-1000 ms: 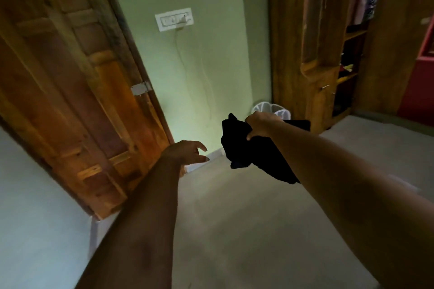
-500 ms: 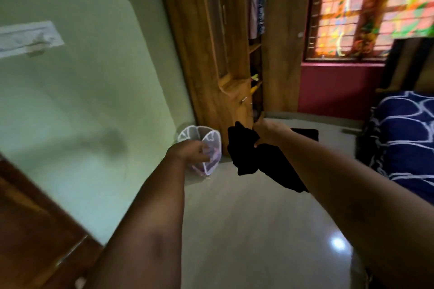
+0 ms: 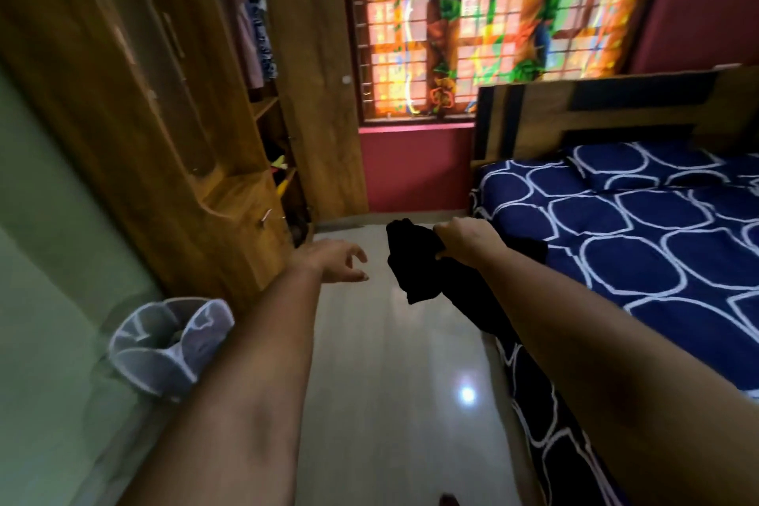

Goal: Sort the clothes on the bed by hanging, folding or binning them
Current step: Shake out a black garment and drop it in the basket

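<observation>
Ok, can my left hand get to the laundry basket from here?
Probably yes. The left hand is empty, and the laundry basket stands open on the floor, nearer and lower, with nothing between; it would need to draw back and down.

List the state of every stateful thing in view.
Left hand: open, empty.
Right hand: fingers gripping garment.
Garment: bunched, hanging from right hand.
Hamper: upright, top open.
Wardrobe: open, clothes hanging inside.
Bed: made.
Curtain: drawn.

Glossy tiled floor [image 3: 394, 403], wooden wardrobe [image 3: 172, 144] (satin sheen), mesh bin [image 3: 164, 345].
</observation>
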{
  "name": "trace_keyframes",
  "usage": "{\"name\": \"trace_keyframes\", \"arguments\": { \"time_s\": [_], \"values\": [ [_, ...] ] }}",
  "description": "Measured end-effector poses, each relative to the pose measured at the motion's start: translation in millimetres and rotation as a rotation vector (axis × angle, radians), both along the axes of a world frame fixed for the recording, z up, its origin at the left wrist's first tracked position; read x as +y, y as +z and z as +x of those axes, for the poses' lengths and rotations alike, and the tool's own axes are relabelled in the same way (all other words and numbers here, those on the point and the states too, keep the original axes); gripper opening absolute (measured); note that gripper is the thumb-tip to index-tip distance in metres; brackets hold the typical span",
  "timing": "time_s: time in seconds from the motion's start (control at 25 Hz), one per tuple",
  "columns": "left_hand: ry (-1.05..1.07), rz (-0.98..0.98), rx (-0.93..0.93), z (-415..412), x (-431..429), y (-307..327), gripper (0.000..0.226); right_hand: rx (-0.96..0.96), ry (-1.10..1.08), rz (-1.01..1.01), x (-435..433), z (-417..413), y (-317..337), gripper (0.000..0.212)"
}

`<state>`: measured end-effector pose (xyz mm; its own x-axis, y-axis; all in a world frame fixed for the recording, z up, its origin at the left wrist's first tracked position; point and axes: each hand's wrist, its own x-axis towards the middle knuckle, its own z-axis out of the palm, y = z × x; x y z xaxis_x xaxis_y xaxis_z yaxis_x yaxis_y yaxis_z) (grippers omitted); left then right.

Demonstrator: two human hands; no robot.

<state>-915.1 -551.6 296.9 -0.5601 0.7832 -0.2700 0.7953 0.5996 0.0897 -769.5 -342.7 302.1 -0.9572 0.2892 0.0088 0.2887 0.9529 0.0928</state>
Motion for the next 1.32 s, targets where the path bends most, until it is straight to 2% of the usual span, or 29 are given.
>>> {"name": "trace_keyframes", "arguments": {
  "time_s": [0.24, 0.36, 0.48, 0.76, 0.92, 1.04, 1.32],
  "values": [
    [-0.048, 0.063, 0.144, -121, 158, 35, 0.048, 0.046, -0.068, 0.11, 164, -86, 45, 0.031],
    [-0.097, 0.101, 0.14, -169, 224, 46, 0.046, 0.09, -0.125, 0.123, 226, -129, 57, 0.024],
    [-0.131, 0.082, 0.132, -224, 279, 50, 0.043, 0.099, -0.137, 0.113, 272, -178, 50, 0.021],
    [-0.147, 0.052, 0.149, -379, 386, 40, 0.053, 0.059, -0.086, 0.165, 372, -328, 30, 0.012],
    [-0.143, -0.006, 0.157, -498, 455, 43, 0.056, 0.054, -0.095, 0.173, 443, -434, 33, 0.019],
    [-0.156, 0.04, 0.206, -568, 507, 58, 0.052, 0.091, -0.087, 0.191, 494, -495, 47, 0.024],
    [-0.146, 0.08, 0.148, -682, 607, 54, 0.046, 0.131, -0.053, 0.17, 607, -630, 37, 0.035]
  ]
}}
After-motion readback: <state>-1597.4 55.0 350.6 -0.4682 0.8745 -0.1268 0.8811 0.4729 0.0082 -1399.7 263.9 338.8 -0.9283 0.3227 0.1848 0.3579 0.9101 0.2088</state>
